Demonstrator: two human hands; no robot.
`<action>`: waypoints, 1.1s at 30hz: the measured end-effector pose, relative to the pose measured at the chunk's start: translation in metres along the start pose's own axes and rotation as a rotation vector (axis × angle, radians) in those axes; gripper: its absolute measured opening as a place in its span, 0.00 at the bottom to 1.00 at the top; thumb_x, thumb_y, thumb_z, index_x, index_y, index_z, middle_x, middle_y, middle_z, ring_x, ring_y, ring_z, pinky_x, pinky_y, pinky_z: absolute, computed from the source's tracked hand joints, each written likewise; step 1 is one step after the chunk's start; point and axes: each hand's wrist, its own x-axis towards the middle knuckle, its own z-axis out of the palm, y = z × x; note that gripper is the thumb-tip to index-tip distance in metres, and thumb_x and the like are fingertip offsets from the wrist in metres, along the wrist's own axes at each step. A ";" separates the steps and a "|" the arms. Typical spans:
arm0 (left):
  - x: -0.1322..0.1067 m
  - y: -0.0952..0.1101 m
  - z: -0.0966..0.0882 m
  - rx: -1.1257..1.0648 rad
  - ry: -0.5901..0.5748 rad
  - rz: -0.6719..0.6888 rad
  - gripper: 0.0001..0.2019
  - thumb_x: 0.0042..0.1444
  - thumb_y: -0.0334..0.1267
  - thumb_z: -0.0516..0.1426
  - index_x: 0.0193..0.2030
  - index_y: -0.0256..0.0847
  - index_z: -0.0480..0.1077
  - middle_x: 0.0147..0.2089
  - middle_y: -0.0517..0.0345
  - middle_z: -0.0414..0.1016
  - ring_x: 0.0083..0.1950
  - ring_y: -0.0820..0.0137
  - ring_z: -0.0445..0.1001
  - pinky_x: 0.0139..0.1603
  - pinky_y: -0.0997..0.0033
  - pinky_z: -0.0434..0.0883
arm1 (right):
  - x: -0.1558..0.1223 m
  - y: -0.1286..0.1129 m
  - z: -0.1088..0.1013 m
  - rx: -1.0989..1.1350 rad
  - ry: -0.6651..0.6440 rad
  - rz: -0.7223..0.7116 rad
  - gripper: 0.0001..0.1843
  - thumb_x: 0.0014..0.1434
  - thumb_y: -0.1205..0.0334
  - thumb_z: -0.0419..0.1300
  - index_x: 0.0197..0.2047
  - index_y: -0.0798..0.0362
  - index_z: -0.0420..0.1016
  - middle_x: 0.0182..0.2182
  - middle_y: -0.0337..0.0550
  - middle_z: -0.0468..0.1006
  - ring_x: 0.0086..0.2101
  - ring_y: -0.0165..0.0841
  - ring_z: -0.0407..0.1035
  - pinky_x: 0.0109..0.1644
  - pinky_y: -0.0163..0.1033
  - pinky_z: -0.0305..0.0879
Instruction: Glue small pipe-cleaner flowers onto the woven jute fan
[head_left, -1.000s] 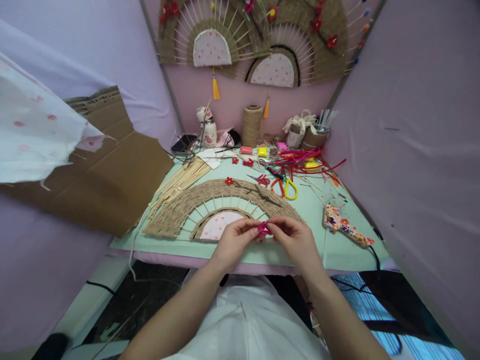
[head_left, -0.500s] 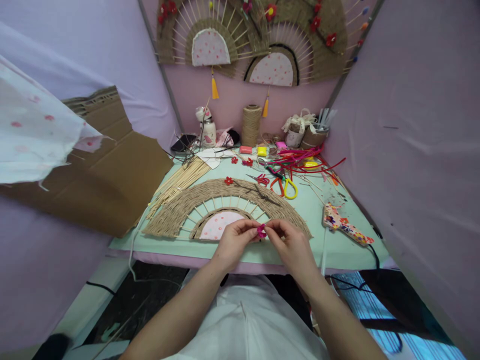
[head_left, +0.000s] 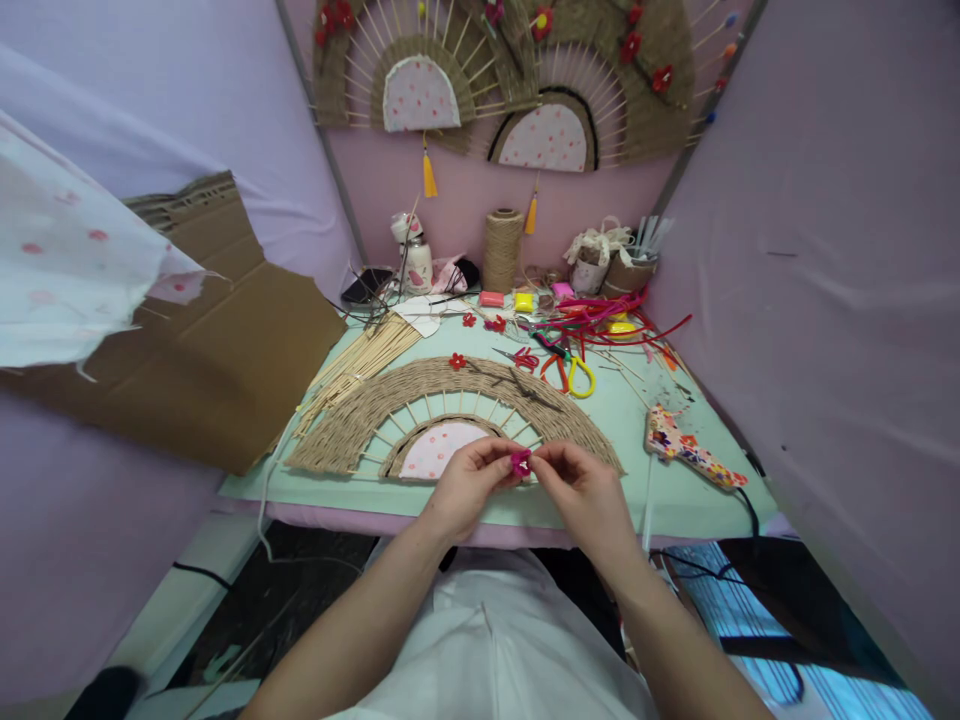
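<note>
Between my fingertips is a small magenta flower [head_left: 521, 462], held above the front edge of the table. My left hand [head_left: 471, 482] pinches it from the left, and my right hand [head_left: 583, 484] has thumb and finger closed on its right side. Behind and below them lies a twine-woven fan [head_left: 337, 430] with thin stick ribs and a dotted half-round centre [head_left: 435, 450]. A red flower [head_left: 457, 362] and dark twigs [head_left: 525, 385] rest on the fan's upper band. My hands cover part of its lower right.
Scissors [head_left: 581, 378] and pliers [head_left: 551, 346] lie beyond the fan. A flower-patterned glue gun [head_left: 694, 452] is at the right, its cord hanging off the table. Thin sticks [head_left: 367, 360], a twine spool [head_left: 502, 250] and pink-red pipe cleaners [head_left: 600, 318] are farther back. Cardboard [head_left: 225, 350] juts in from the left.
The magenta flower has turned slightly and shifted a little to the left between my fingertips. Both hands stay in nearly the same place, and the table's things have not moved.
</note>
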 end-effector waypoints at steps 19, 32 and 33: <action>-0.003 -0.002 0.010 0.196 0.148 0.038 0.08 0.43 0.34 0.68 0.32 0.36 0.81 0.33 0.54 0.81 0.31 0.71 0.77 0.37 0.72 0.76 | 0.004 0.001 -0.007 -0.084 -0.059 -0.162 0.07 0.59 0.60 0.59 0.34 0.51 0.79 0.31 0.43 0.81 0.30 0.32 0.72 0.34 0.37 0.67; -0.001 -0.011 0.007 0.020 0.085 0.073 0.14 0.40 0.41 0.71 0.35 0.37 0.81 0.36 0.54 0.80 0.38 0.70 0.76 0.46 0.67 0.74 | 0.006 0.006 -0.003 0.045 0.006 0.032 0.10 0.54 0.55 0.62 0.29 0.53 0.76 0.25 0.42 0.78 0.25 0.32 0.70 0.31 0.37 0.67; -0.001 -0.011 0.007 0.021 0.076 0.064 0.14 0.40 0.41 0.71 0.34 0.37 0.80 0.35 0.54 0.80 0.37 0.71 0.75 0.45 0.68 0.74 | 0.006 0.006 -0.005 0.014 -0.008 -0.001 0.09 0.55 0.55 0.62 0.31 0.53 0.76 0.26 0.42 0.78 0.26 0.32 0.70 0.31 0.37 0.67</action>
